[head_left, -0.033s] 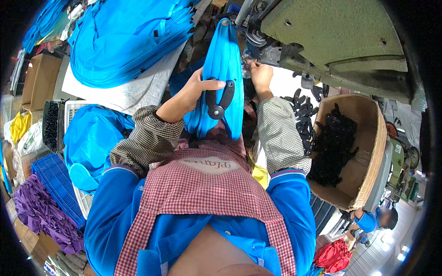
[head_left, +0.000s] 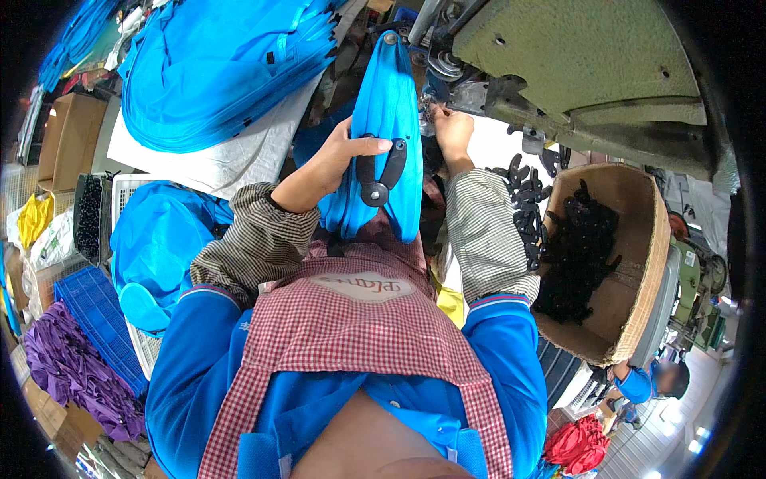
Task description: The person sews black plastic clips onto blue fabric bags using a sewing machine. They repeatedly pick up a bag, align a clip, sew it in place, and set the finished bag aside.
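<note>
My left hand (head_left: 339, 160) is closed on a folded piece of blue fabric (head_left: 391, 88), its thumb lying across the front near the black parts. The fabric stands upright in front of my apron, with a round metal rivet at its top end. On its front sits a black V-shaped plastic hinge (head_left: 375, 191) with a round pivot at the bottom. Just right of the fabric, my right hand (head_left: 452, 132) has its fingertips pinched together beside small metal machine parts (head_left: 447, 68). What they hold, if anything, is too small to make out.
A green machine body (head_left: 582, 64) fills the upper right. Below it, a cardboard box (head_left: 638, 311) holds many black plastic parts, and more black hinges (head_left: 527, 207) lie beside my right sleeve. Stacked blue fabric (head_left: 215, 72) lies far left. A co-worker (head_left: 638, 383) is at lower right.
</note>
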{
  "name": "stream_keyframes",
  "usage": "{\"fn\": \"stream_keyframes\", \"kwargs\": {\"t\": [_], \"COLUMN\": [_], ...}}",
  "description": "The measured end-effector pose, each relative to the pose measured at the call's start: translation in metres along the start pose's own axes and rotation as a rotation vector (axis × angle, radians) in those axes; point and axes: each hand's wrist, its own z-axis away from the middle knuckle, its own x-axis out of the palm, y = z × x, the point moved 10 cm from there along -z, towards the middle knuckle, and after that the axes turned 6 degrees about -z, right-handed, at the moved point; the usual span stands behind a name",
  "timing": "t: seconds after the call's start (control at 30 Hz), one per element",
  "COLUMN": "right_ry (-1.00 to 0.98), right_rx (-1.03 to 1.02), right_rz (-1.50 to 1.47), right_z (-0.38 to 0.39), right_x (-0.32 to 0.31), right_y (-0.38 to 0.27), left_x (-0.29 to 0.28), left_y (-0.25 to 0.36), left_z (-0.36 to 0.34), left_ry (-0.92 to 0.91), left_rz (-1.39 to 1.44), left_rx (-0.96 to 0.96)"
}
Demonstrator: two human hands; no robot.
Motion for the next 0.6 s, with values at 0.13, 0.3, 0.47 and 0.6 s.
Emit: {"fn": "stream_keyframes", "kwargs": {"t": [0.13, 0.3, 0.47, 0.6], "right_ry": [-0.053, -0.100, -0.034, -0.154], "right_rx": [-0.041, -0.191, -0.172, 0.181], "right_rz": [0.007, 0.145, -0.013, -0.688], "right_z": [-0.003, -0.003, -0.005, 0.004], "right_x": [0.003, 0.023, 0.011, -0.004], "right_y": [-0.011, -0.012, -0.016, -0.013], "left_x": [-0.008, -0.007, -0.012, -0.018], "left_y": [-0.011, -0.003, 0.002, -0.005], "left_z": [-0.004, -0.005, -0.005, -0.008], "left_ry": [0.020, 0.022, 0.119, 0.168], "left_rz": [0.002, -0.115, -0.169, -0.103], "left_rx": [-0.050, 0.041, 0.039, 0.035]}}
